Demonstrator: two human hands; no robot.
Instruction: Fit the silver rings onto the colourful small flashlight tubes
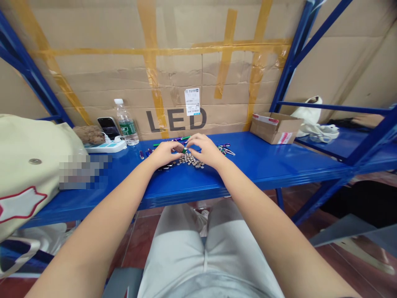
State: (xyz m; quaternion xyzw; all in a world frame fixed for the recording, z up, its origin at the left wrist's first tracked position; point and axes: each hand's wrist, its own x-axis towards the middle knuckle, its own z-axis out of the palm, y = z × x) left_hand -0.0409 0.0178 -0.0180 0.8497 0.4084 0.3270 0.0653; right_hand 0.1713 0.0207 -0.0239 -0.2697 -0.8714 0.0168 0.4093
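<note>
Nearest to me are my knees in pale grey trousers (198, 248), below the front edge of the long blue metal shelf board (279, 165), and my two bare forearms run out over that edge toward a heap of small silvery metal pieces (192, 161) lying on the board. My left hand (166, 154) sits at the heap's left edge and my right hand (206, 150) at its right edge, both with the fingers bent and drawn together. Their tips meet just above the heap's far side and pinch a small green piece (185, 150) from two sides; it is too small for me to tell its shape. Just right of the heap lie a few coloured wire clips (227, 150), and just beyond the heap lie slim purple and green sticks (180, 139). Well left of the heap, close to me, bulges a cream canvas bag with a red-edged star patch (27, 165). Farther back on that left side are a white power strip (107, 147), a brown fuzzy lump (89, 134), a dark phone leaning upright (108, 127) and a clear plastic water bottle with a green label (125, 122). Well right of the heap and farther back stands a small open cardboard box (274, 127), with a white cloth bag (310, 118) beyond that. Behind the heap rises a big taped cardboard sheet printed LED (176, 82).
</note>
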